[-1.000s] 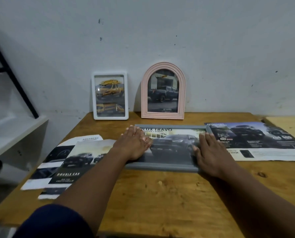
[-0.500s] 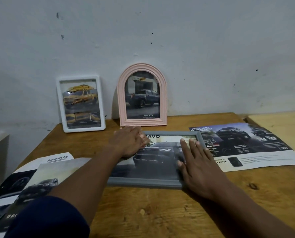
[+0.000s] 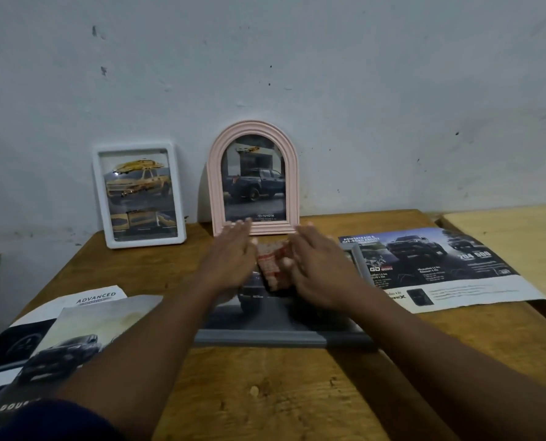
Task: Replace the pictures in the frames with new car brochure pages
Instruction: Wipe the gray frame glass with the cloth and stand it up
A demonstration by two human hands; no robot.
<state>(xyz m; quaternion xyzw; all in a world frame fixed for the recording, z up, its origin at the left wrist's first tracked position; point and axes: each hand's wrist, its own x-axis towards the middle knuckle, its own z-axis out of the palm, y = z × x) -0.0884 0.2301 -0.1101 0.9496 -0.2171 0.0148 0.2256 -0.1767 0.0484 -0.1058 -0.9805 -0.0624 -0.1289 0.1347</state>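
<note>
Both fingers-straight over grey frame [image 3: 259, 338]: left hand [image 3: 230, 261], right hand [image 3: 316, 268] | pink frame [image 3: 215, 173]: TOYOTA | brochure [image 3: 97, 297]: ADVANCED

Three frames are sitting out: white frame [image 3: 101, 198], pink frame [image 3: 215, 192], grey frame [image 3: 259, 338]; two brochure pages [image 3: 99, 326] are lying at eight o'clock, one sheet [image 3: 456, 281] at three

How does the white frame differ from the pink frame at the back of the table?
The white frame is rectangular; the pink frame is arched on top. The white frame shows a yellow pickup, the pink frame a dark one with a Toyota logo. The pink frame stands taller than the white frame. Both stand against the wall at the back of the table, each holding a car picture.
</note>
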